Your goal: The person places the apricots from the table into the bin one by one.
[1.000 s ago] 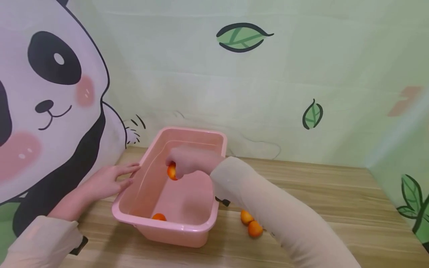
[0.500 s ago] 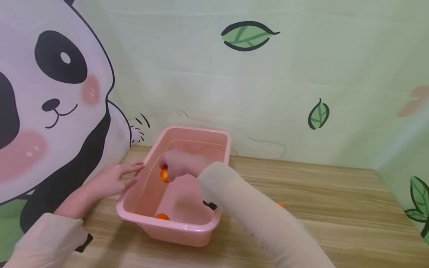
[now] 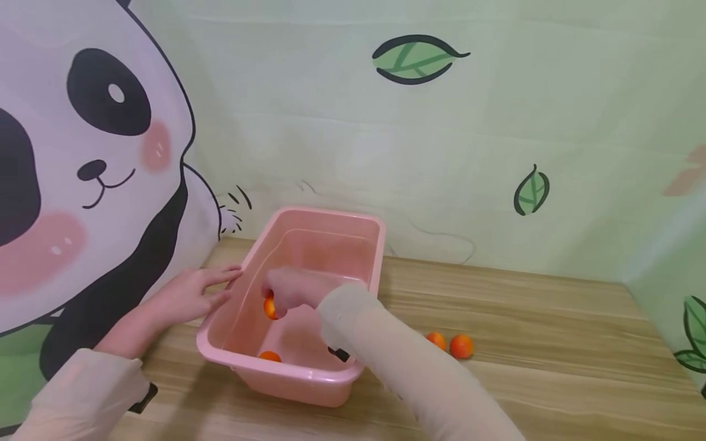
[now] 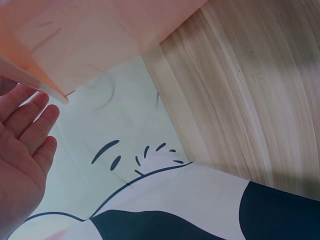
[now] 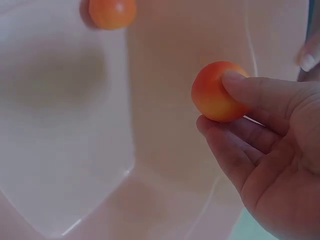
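Note:
A pink plastic basin (image 3: 292, 375) stands on the table. My right hand (image 3: 289, 289) is inside it, pinching a round orange-red fruit (image 5: 215, 95) between thumb and fingers, above the basin's floor. Another such fruit (image 5: 112, 11) lies on the floor near the front wall, partly hidden by the rim in the head view. My left hand (image 3: 184, 297) touches the basin's left rim with its fingers extended. In the left wrist view the fingers (image 4: 37, 115) lie against the outer side of the rim.
Two more orange-red fruits (image 3: 461, 346) lie on the wooden table (image 3: 524, 392) to the right of the basin, one partly behind my right sleeve (image 3: 402, 355). A wall cloth (image 3: 309, 122) with a panda and leaves hangs behind the table.
My right hand has lowered the fruit further into the basin and nearer its left wall. The arm's shift has uncovered two fruits on the table. My left hand stays at the rim.

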`<act>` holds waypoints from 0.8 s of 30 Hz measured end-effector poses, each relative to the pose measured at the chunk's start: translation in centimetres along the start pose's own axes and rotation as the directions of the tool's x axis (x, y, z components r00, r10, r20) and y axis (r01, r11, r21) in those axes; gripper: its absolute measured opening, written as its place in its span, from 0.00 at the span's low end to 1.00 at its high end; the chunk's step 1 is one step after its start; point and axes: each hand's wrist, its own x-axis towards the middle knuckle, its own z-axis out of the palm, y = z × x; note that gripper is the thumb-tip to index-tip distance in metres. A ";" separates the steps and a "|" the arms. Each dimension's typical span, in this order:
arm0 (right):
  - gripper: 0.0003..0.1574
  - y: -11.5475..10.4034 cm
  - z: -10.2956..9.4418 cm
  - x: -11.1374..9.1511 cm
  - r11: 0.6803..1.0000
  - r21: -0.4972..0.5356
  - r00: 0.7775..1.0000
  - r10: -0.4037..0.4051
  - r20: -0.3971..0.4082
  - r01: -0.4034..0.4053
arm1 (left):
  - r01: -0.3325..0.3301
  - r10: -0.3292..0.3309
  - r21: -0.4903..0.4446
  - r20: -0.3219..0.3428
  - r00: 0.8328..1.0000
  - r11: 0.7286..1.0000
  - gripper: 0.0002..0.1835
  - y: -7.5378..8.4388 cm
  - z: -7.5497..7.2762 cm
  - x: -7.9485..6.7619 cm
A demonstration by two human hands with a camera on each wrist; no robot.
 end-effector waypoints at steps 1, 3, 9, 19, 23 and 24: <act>0.16 0.0 0.2 0.0 1.000 0.014 1.000 0.012 0.007 -0.012 | 0.000 0.000 -0.002 0.001 1.000 1.000 0.24 0.0 0.0 0.0; 0.15 0.0 0.5 -0.2 0.999 0.028 1.000 0.014 0.016 -0.015 | 0.002 -0.002 -0.009 0.004 1.000 1.000 0.24 0.1 0.0 0.1; 0.14 0.9 1.4 -2.0 0.918 0.379 0.993 0.111 0.041 -0.118 | 0.002 -0.002 -0.013 0.002 1.000 1.000 0.23 0.3 -0.1 0.1; 0.20 1.2 1.6 -1.8 0.934 0.329 0.989 0.115 0.093 -0.139 | -0.001 0.001 -0.009 -0.003 1.000 1.000 0.23 0.3 -0.1 0.1; 0.24 1.1 0.9 -1.9 0.941 0.296 0.985 0.138 0.100 -0.161 | 0.006 -0.006 -0.008 -0.003 1.000 1.000 0.23 0.2 0.0 0.1; 0.24 0.9 0.6 -1.7 0.965 0.229 0.989 0.111 0.095 -0.130 | 0.007 -0.007 -0.008 -0.001 1.000 1.000 0.23 0.2 0.0 0.1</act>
